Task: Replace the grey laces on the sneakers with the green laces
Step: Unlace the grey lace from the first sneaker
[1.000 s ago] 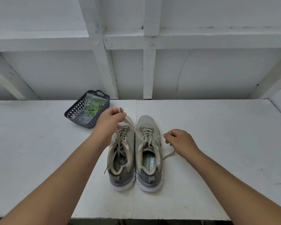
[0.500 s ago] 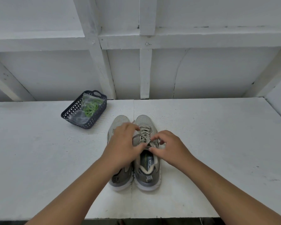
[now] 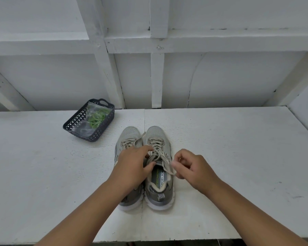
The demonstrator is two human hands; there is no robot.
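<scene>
White table (image 3: 220,148), sneakers between your hands.
Left hand (image 3: 132,167) grips right sneaker (image 3: 158,167); right hand (image 3: 190,167) pinches limp grey lace (image 3: 167,166) — take it near its tip.

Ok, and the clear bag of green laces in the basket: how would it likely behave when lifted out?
Probably light and floppy: the clear bag lies slumped and wrinkled against the basket wall. The green laces sit bunched loosely at one end, so they would likely slide as it tilts. The shiny film may be a bit slippery.
</scene>
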